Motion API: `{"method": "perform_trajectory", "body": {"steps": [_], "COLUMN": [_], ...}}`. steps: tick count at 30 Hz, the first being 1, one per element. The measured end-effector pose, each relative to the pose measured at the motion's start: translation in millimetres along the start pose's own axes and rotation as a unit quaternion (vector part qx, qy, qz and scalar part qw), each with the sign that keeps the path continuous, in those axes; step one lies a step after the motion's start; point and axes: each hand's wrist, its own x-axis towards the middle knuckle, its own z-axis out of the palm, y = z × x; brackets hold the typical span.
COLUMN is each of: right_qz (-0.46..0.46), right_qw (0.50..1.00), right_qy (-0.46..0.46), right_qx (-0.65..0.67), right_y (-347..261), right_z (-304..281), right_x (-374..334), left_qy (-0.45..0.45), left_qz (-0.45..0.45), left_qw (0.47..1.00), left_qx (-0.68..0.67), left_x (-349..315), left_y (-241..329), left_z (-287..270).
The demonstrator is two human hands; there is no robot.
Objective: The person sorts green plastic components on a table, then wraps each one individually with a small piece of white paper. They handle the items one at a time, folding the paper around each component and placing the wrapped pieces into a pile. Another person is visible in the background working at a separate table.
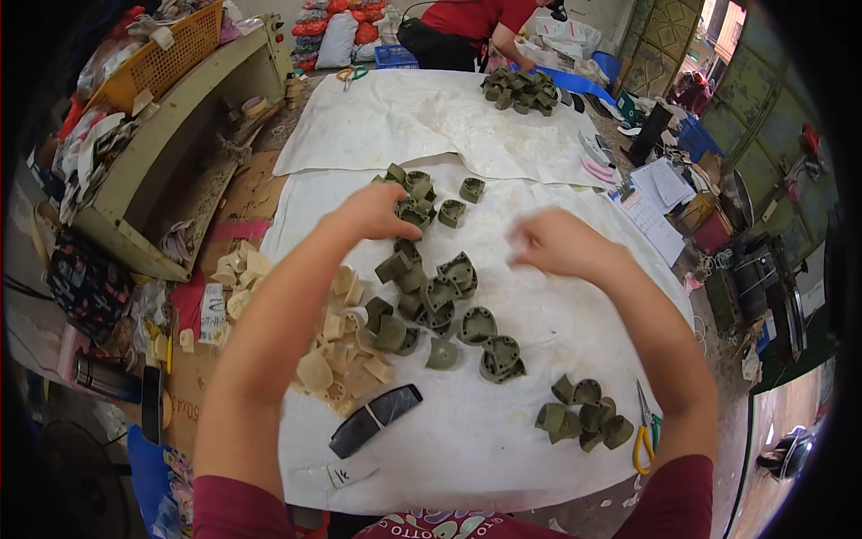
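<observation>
1. Spanning small green pieces on the white cloth, the left grip has thumb and fingers apart; whether it clasps one cannot be told.
2. Blurred, the right grip hangs over the cloth; its hold is unclear.
3. Cream pieces lie left of the green.
4. Scissors lie further right.

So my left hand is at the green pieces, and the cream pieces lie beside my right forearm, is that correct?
Not quite: the head view shows the cream pieces beside your left forearm. Your left hand is at the green pieces.
</observation>
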Motion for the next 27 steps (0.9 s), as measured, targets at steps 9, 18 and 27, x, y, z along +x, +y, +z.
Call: {"method": "perform_trajectory", "body": {"steps": [9, 18, 27], "right_qz": [-0.073, -0.084, 0.004], "right_qw": [0.996, 0.996, 0.951], "right_qy": [0.007, 0.019, 0.134], "right_qx": [-0.060, 0.023, 0.278], "right_y": [2.2, 22.3, 54.6], "right_z": [82.4, 84.7, 89.8], "right_x": [163.5, 171.9, 172.3], "left_qy": [-0.034, -0.016, 0.041], "left_qz": [-0.029, -0.074, -0.092], "left_qw": [0.994, 0.995, 0.993], "left_qx": [0.102, 0.061, -0.055], "left_x": [29.5, 29.6, 31.4], "left_y": [14.9, 25.2, 4.2], "left_z": [39.1, 49.8, 46.7]}}
